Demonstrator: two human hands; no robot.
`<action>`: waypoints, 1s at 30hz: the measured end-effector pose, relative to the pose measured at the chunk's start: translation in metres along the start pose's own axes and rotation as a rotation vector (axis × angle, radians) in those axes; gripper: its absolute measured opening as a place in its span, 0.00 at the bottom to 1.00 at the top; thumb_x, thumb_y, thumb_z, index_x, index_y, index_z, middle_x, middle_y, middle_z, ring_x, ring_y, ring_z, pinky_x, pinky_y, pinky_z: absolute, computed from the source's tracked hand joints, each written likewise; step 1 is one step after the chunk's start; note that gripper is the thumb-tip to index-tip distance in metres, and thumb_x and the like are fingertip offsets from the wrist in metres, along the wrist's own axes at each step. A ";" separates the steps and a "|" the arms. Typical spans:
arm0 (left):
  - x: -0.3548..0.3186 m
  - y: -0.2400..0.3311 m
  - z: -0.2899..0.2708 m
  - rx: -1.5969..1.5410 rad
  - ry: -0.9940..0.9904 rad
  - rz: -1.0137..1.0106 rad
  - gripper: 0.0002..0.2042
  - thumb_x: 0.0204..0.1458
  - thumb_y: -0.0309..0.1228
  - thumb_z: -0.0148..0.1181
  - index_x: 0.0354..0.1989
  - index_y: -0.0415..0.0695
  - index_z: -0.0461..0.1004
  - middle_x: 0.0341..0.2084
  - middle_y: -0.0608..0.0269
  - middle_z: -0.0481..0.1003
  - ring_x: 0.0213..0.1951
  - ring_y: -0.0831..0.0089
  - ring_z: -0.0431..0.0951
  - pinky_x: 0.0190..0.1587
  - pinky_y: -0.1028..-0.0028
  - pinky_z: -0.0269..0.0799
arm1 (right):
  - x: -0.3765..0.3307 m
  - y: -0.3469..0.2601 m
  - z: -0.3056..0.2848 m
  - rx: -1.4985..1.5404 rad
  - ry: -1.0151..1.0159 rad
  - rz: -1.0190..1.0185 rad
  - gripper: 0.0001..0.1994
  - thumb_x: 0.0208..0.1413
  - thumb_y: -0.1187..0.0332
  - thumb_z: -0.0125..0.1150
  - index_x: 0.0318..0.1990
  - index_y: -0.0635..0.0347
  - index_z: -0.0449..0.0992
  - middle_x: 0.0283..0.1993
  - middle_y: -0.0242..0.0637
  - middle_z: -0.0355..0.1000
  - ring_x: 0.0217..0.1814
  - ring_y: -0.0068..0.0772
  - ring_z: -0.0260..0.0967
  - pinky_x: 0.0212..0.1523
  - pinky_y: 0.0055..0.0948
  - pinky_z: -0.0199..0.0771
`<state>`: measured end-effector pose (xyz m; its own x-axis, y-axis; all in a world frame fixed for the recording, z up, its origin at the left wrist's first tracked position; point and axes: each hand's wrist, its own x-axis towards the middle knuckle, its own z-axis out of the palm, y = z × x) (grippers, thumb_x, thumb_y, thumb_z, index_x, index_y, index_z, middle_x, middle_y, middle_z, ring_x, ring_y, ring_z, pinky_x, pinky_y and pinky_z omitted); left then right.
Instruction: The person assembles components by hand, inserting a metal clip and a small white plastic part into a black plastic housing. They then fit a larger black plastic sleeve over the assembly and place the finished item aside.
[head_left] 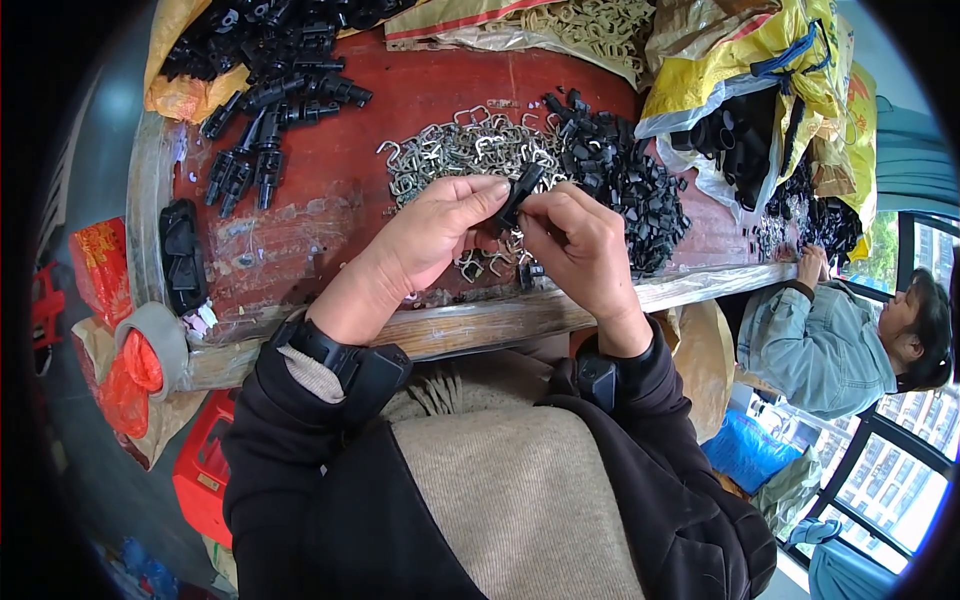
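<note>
My left hand [440, 230] grips a short black plastic part [523, 188] between thumb and fingers, holding it tilted above the table. Close against its lower end, my right hand [585, 245] has thumb and forefinger pinched together; what lies between them is hidden. Just beyond both hands spreads a heap of silvery metal hooks [430, 155]. To its right lies a pile of small black plastic pieces [625, 190]. Below my fingers, a small black piece [530, 272] rests near the table's front edge, with a few loose hooks [478, 266] beside it.
Black tubular parts [265, 140] are piled at the far left of the red table [290, 235]. A black case-like object [181, 258] and a tape roll [150, 345] lie at the left edge. Sacks [740, 80] stand far right, where a co-worker [830, 340] sits.
</note>
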<state>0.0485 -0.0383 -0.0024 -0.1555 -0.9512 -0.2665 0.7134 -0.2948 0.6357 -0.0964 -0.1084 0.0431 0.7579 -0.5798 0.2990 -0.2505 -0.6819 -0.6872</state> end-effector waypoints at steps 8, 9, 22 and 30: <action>0.000 -0.001 0.003 0.049 0.038 0.013 0.12 0.50 0.33 0.46 0.41 0.40 0.66 0.32 0.67 0.69 0.34 0.80 0.69 0.35 0.78 0.67 | 0.000 0.004 0.000 -0.079 -0.031 -0.036 0.05 0.38 0.81 0.55 0.25 0.65 0.69 0.19 0.33 0.63 0.17 0.21 0.60 0.16 0.18 0.57; 0.000 0.000 0.005 0.063 0.061 0.012 0.13 0.50 0.32 0.46 0.41 0.39 0.66 0.32 0.66 0.69 0.34 0.79 0.69 0.35 0.77 0.67 | 0.001 0.003 -0.001 -0.052 -0.009 -0.018 0.04 0.38 0.81 0.55 0.25 0.65 0.69 0.19 0.33 0.62 0.17 0.21 0.60 0.17 0.18 0.57; 0.002 0.010 0.012 1.139 0.282 0.771 0.16 0.46 0.31 0.52 0.43 0.37 0.65 0.30 0.61 0.69 0.33 0.74 0.69 0.36 0.79 0.64 | -0.010 0.007 -0.009 0.061 0.091 0.123 0.03 0.42 0.79 0.55 0.26 0.65 0.68 0.20 0.30 0.61 0.18 0.17 0.55 0.19 0.15 0.54; 0.000 0.011 0.012 0.007 0.132 0.137 0.16 0.47 0.30 0.51 0.45 0.40 0.62 0.32 0.69 0.68 0.35 0.82 0.67 0.37 0.80 0.67 | -0.007 0.005 -0.006 0.093 0.075 0.070 0.03 0.41 0.79 0.55 0.25 0.65 0.69 0.20 0.31 0.63 0.18 0.17 0.58 0.18 0.17 0.56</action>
<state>0.0481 -0.0422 0.0128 0.0346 -0.9623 -0.2697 0.7166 -0.1642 0.6779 -0.1069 -0.1105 0.0414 0.6925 -0.6584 0.2948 -0.2413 -0.5965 -0.7655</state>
